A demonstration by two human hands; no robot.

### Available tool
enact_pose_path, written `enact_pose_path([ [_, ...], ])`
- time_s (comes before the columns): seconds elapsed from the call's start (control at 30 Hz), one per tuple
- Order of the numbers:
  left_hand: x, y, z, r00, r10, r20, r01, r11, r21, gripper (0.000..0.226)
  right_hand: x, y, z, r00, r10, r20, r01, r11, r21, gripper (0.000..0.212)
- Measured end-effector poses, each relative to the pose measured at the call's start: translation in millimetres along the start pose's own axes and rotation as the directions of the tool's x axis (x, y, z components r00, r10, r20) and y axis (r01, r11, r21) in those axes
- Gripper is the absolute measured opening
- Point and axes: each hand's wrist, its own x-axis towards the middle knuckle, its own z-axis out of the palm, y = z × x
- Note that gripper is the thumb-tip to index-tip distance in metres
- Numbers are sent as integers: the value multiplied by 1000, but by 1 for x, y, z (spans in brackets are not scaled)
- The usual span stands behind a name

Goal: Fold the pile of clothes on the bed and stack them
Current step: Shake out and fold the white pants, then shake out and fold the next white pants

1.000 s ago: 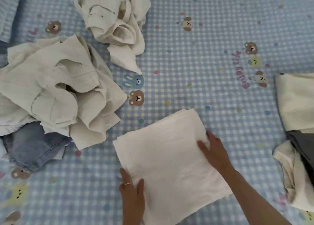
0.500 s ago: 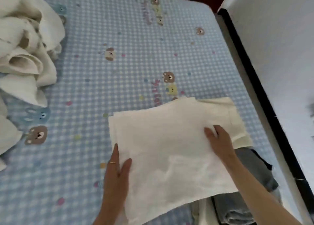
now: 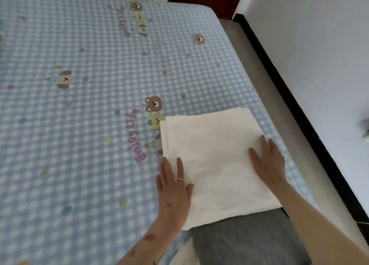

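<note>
We see a folded white garment [image 3: 211, 164] lying flat in the lower centre-right of the frame, near the right edge of the bed [image 3: 79, 124], which is covered in a blue-and-white checked sheet printed with small bears and dots. Our left hand [image 3: 173, 186] rests along the garment's left edge, fingers straight and together, thumb spread onto the cloth, a gold ring [image 3: 181, 179] on one finger; its grip is apart and holds nothing. Our right hand [image 3: 267, 160] lies flat on the garment's right side, fingers straight and slightly fanned, likewise pressing rather than clasping. The near edge of the white garment overlaps a grey folded garment [image 3: 249, 240] at the bottom of the frame, so the white piece sits on top of it. A sliver of another pale cloth [image 3: 183, 253] shows just left of the grey one at the bottom edge. To the right of the bed run a grey ledge [image 3: 265, 80], a dark strip and a pale floor [image 3: 319, 44].
</note>
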Motion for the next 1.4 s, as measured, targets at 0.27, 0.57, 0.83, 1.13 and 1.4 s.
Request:
enact_pose_path([
  [0.27, -9, -14, 39, 965, 201, 166, -241, 932, 271, 70, -14, 9, 44, 993, -76, 85, 82, 994, -68, 65],
  [0.57, -92, -95, -9, 988, 129, 86, -154, 867, 474, 36, -98, -108, -5, 990, -98, 97, 84, 986, 141, 54],
  [0.83, -252, -328, -219, 893, -300, -337, 343, 936, 77, 68, -317, -380, 45, 675, -468, 571, 319, 882, 346, 53],
  [1.13, -314, -498, -363, 644, -614, -456, 531, 788, -311, 56, -495, -636, 90, 456, -723, 519, 399, 687, 607, 50],
  [1.4, -279, -567, -376, 710, -612, -347, 518, 789, -332, 100, -516, -732, 150, 707, -595, 382, 461, 797, 389, 57],
])
